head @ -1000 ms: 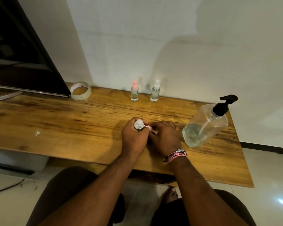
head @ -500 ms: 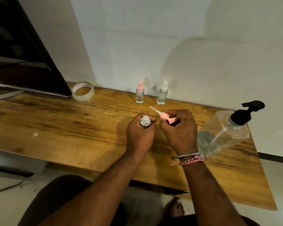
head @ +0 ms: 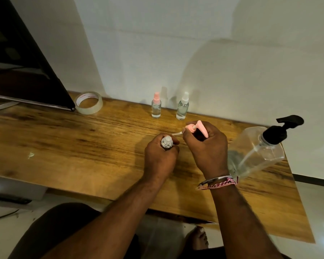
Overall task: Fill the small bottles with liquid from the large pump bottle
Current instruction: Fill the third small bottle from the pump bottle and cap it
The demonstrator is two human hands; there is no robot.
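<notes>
The one large clear plastic pump bottle with a black pump head (head: 258, 152) leans just right of the right hand (head: 207, 149); part full, it likely feels hefty and slick, best held by its body. Three small clear bottles: two capped ones (head: 156, 107) stand beyond the hands, light and tippy. The third, the opened small bottle (head: 167, 142), is gripped in the left hand (head: 160, 158). The right hand pinches its one pink spray cap (head: 195, 128), tube dangling.
</notes>
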